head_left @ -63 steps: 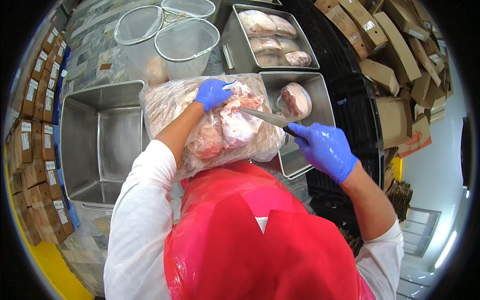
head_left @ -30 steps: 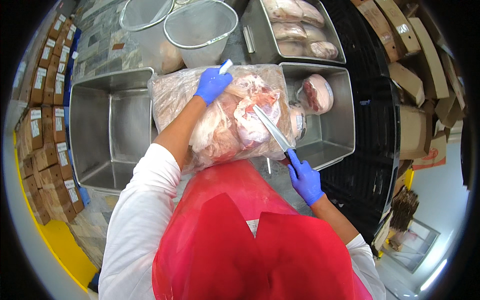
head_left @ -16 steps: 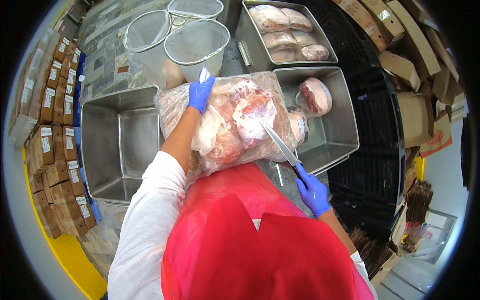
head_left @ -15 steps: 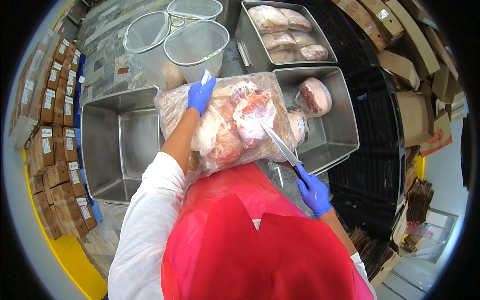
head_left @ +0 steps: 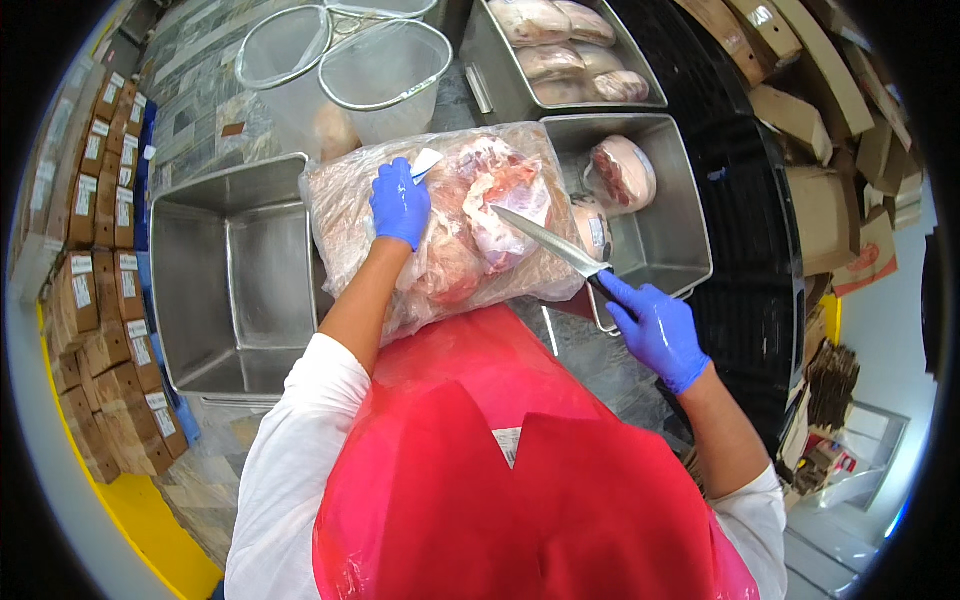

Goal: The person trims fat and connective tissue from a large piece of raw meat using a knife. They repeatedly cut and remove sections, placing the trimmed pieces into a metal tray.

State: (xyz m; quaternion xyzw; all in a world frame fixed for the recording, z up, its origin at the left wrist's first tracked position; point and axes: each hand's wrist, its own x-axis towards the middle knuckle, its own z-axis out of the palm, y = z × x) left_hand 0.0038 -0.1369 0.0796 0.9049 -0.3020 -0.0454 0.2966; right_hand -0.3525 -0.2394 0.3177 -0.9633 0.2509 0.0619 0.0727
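My left hand (head_left: pixel 402 200), in a blue glove, is closed with a small white piece (head_left: pixel 425 162) poking out by its fingers; I cannot make out its kind. The hand rests over clear plastic wrap (head_left: pixel 345 205) at the left side of a large raw piece of meat (head_left: pixel 490 235), pink with white fat. My right hand (head_left: pixel 660 330), also gloved in blue, grips the black handle of a knife (head_left: pixel 550 240). Its long blade slants up and left, the tip over the meat's right part; whether it touches cannot be told.
A bare metal tub (head_left: pixel 262 270) stands on the left. To the right, another metal tub (head_left: pixel 672 240) holds wrapped meat pieces (head_left: pixel 622 175); a further tub (head_left: pixel 478 88) holds several more. Hooped clear bins (head_left: pixel 385 75) stand at the far side. Cardboard boxes (head_left: pixel 85 210) are stacked at left.
My right hand has moved up and right, and the knife tip has shifted left over the meat. My left hand has turned, its fingers more curled. The whole view has shifted slightly.
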